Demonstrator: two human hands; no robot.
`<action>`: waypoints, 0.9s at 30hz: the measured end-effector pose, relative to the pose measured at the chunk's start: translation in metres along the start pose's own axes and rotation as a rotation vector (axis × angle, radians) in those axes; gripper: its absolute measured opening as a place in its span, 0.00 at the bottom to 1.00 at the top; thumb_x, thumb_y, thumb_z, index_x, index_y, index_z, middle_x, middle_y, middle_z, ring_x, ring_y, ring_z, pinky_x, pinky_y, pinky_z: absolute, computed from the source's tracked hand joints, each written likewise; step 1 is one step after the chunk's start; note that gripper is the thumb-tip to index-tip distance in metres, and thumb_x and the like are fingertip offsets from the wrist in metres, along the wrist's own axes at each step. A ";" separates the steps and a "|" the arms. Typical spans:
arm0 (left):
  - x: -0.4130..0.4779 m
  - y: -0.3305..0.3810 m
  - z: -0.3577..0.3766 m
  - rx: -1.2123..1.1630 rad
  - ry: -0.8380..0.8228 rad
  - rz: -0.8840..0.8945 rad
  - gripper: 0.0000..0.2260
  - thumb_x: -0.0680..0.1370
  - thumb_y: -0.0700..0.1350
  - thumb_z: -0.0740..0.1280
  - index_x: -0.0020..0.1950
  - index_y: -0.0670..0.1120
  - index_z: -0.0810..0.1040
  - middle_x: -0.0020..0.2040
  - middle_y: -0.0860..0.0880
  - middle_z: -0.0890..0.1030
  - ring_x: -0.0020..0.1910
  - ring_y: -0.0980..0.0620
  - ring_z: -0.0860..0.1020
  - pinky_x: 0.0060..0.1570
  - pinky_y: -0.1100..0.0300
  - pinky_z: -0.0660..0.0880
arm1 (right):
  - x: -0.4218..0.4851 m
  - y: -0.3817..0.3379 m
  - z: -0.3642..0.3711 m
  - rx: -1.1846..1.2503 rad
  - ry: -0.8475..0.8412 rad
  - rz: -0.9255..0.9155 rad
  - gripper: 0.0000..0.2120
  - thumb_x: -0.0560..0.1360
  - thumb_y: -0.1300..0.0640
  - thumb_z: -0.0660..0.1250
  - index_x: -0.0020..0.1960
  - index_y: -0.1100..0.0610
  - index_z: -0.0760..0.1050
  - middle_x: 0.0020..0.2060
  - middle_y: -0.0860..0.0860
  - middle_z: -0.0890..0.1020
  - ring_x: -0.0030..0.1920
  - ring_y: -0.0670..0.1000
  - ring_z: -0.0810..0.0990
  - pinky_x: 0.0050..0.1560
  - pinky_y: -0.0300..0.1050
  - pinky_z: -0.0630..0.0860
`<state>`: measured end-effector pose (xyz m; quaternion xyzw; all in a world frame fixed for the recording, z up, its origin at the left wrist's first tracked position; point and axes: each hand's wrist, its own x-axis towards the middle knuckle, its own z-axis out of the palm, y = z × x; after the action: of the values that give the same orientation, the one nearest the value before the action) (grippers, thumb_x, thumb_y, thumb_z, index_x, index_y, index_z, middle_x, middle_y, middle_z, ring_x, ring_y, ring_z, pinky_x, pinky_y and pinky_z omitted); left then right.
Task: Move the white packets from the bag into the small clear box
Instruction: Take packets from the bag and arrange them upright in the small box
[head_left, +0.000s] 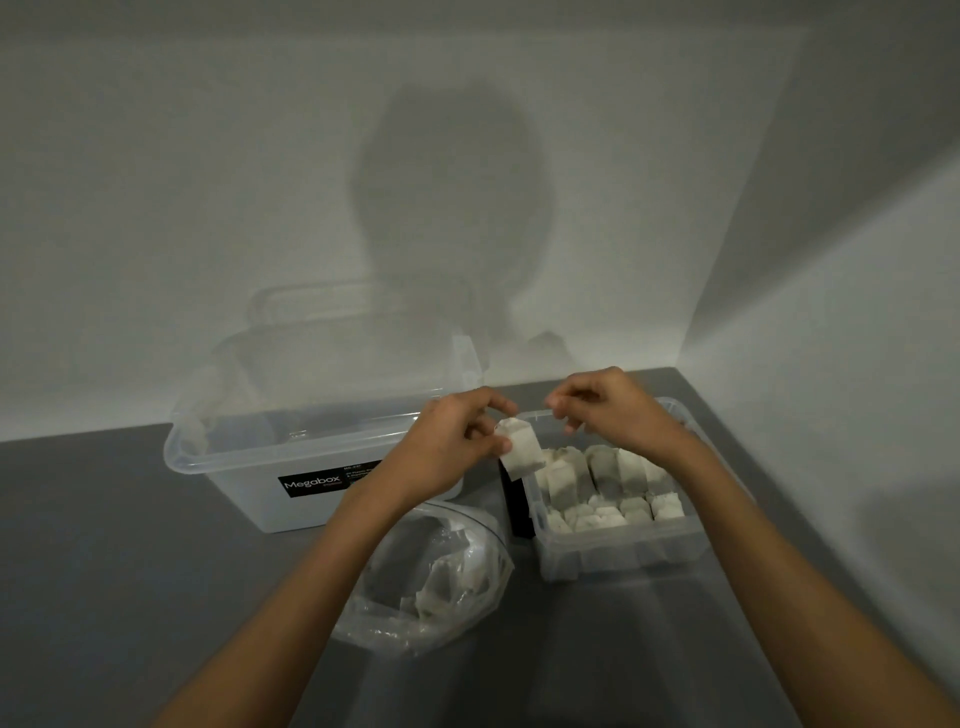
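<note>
**Item 1, left hand (452, 441).** Grip clenched on one white packet (521, 448), pinched by its upper corner between thumb and fingers. The packet hangs tilted, in the air.

**Item 2, right hand (608, 410).** Just right of that grip and clear of the packet, fingertips drawn together. You cannot tell whether they pinch a thread or nothing (too fine and too dim to see).

**Item 3, small clear box (623, 558).** Below and right of the grip. Stored packets (608, 483) stand on edge in close rows. The far end is hidden under your hands.

**Item 4, black object (517, 504).** Directly under the held packet, against the box's left wall.

**Item 5, bag (384, 608).** Below the grip, towards you, under your left forearm, with more packets inside.

**Item 6, large clear box (234, 467).** Left of the grip, on the worktop (130, 545).

**Hazards, as judged:**
- A corner pinch is a weak hold, and the packet hangs over the box's left edge. If it slips, it would likely land on the black object or the worktop.
- If a thread does join your hands, spreading them could jerk the packet loose.
- Pressing the packet into tight rows may tip the ones already standing.
- Your forearm could drag the bag as it draws back.
</note>
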<state>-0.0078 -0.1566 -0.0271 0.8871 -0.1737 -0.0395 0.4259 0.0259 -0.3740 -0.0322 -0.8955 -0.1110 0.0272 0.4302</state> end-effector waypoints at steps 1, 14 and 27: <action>0.003 0.002 0.003 -0.005 -0.015 0.000 0.14 0.74 0.41 0.72 0.58 0.50 0.77 0.40 0.49 0.83 0.38 0.59 0.80 0.39 0.73 0.71 | -0.005 -0.009 -0.005 0.050 -0.034 0.001 0.07 0.77 0.55 0.67 0.48 0.56 0.82 0.41 0.52 0.85 0.38 0.48 0.83 0.41 0.37 0.75; 0.020 0.015 0.017 -0.001 -0.087 0.047 0.25 0.72 0.47 0.74 0.66 0.51 0.68 0.43 0.54 0.83 0.37 0.65 0.78 0.41 0.70 0.72 | -0.026 -0.014 -0.014 0.101 -0.049 0.041 0.03 0.73 0.62 0.71 0.46 0.59 0.82 0.35 0.55 0.83 0.34 0.45 0.79 0.35 0.31 0.75; 0.001 0.000 -0.004 0.007 -0.022 0.014 0.13 0.76 0.49 0.69 0.59 0.51 0.76 0.41 0.57 0.82 0.38 0.70 0.77 0.38 0.74 0.71 | -0.002 0.079 0.021 -0.146 -0.100 0.321 0.11 0.77 0.65 0.66 0.36 0.55 0.76 0.32 0.49 0.79 0.37 0.51 0.79 0.37 0.36 0.75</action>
<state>-0.0063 -0.1539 -0.0242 0.8869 -0.1847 -0.0457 0.4210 0.0350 -0.4060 -0.1070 -0.9280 0.0103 0.1318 0.3483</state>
